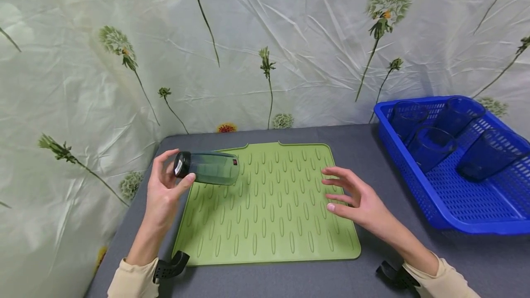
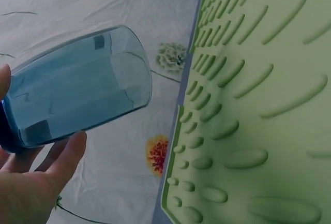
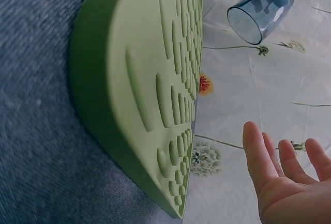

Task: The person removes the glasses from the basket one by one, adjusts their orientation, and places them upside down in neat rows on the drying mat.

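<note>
Left of centre in the head view: 1 clear bluish glass [image 1: 215, 168], tilted nearly sideways above the upper left part of the green mat [image 1: 265, 255], mouth toward the right. Gripped at its dark bottom end between thumb and fingers of the left hand [image 1: 163, 191]; seen apart from the mat in the left wrist view. Right of centre: the right hand [image 1: 356, 199], fingers apart and lightly bent, holding nothing, near the right edge of the mat.

For good handling, probably best to keep thumb and fingers firm around the bottom, because of likely slippery sides. Turn the wrist slowly, without knocking the rim on the mat. Perhaps bring the right hand to the side of the glass for support. When lowering, release only after full contact.

Mind the raised edge of the mat and its bumpy surface, possible cause of wobbling. Watch the left wrist strap [image 1: 170, 268], close to the lower left corner of the mat. Between the 2 hands: bare mat, good room for moving. At the right of the frame: the blue basket [image 1: 488, 227] with 4 more glasses [image 1: 488, 155] inside, separated from the mat by a strip of grey table [image 1: 356, 151]. Behind: flowered cloth [image 1: 232, 100], probably limiting any far reach.
</note>
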`<state>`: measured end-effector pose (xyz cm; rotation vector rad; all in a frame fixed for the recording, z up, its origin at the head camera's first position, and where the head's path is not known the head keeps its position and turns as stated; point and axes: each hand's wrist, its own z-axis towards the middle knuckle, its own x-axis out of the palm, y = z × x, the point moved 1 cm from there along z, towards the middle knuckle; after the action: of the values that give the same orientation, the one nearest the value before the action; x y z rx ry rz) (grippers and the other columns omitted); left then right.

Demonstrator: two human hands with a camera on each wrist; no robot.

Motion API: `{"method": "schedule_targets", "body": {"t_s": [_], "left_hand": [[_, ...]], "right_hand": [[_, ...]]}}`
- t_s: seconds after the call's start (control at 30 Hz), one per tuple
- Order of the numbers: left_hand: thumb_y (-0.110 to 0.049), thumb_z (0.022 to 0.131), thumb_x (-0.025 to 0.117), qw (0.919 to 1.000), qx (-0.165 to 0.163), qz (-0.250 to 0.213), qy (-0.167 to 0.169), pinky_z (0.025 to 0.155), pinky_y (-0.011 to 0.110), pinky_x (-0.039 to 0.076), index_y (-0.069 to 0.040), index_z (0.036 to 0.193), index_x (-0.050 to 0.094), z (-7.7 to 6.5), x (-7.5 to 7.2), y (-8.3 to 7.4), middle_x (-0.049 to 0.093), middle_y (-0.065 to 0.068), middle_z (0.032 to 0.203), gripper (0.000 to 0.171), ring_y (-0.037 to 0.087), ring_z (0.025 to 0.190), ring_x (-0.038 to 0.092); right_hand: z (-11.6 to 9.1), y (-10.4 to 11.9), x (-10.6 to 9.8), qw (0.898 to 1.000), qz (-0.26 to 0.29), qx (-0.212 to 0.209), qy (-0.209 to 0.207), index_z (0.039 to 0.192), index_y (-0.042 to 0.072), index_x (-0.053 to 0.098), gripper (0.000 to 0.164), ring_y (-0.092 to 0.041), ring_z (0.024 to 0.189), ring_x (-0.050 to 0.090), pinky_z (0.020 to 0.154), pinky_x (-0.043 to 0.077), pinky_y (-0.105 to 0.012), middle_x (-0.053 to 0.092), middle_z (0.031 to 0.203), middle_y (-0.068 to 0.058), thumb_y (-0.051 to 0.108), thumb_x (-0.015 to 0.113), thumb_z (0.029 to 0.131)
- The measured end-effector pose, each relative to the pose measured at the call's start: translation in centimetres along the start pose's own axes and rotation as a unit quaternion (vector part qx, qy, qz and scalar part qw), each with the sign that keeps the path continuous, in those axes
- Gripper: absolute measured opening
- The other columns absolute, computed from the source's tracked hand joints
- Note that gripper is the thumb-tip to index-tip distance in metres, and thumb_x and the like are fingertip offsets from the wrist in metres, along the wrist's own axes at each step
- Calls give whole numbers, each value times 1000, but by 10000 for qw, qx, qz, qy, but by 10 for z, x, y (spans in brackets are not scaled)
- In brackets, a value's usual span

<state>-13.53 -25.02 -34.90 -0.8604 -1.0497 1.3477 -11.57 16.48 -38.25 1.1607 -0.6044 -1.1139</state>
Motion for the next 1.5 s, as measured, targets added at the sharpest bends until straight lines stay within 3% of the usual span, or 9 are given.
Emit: {"method": "schedule_targets", "body": {"t_s": [0.23,0.4,0.8,0.93,1.1,1.5], "left_hand": [[17,83,66,9974,-255,-1,-668,80,22,50,-7,137,42,2,-5,1,66,4,112,63,18,101,58],[13,81,72,9956,-368,346,-795,82,21,52,-5,131,50,4,-7,3,66,3,115,58,17,108,59],[5,77,80,9904,-306,1247,-513,85,23,52,-4,128,56,6,-7,11,66,4,114,58,15,103,62],[5,77,81,9901,-243,1357,-271,85,22,53,-4,128,55,13,-6,11,65,4,118,59,16,107,62],[1,77,82,9894,-172,1440,44,87,23,53,-6,130,55,26,-4,12,63,5,122,60,16,112,61],[-12,78,85,9796,-75,2010,-35,78,22,54,-12,132,56,47,-2,23,63,3,124,61,16,106,61]], "right_hand": [[-1,-1,1,9999,-37,155,29,146,3,38,67,-30,132,44,98,50,-39,40,147,-12,-8,68,87],[-2,-1,1,9998,-94,182,43,146,5,39,67,-35,132,43,97,50,-40,40,148,-11,-8,68,87],[-2,-2,5,9993,-235,240,152,145,12,43,65,-31,132,45,97,51,-40,43,146,-7,-7,67,87],[-1,-3,6,9994,-240,193,167,145,6,42,64,-35,131,44,97,51,-39,43,146,-8,-7,68,88],[-2,-4,5,9991,-330,223,130,144,10,43,63,-36,131,44,96,51,-40,44,145,-6,-5,68,88],[-4,5,11,9986,-373,358,88,143,18,47,55,-35,129,47,95,52,-40,46,144,-4,3,66,93]]}}
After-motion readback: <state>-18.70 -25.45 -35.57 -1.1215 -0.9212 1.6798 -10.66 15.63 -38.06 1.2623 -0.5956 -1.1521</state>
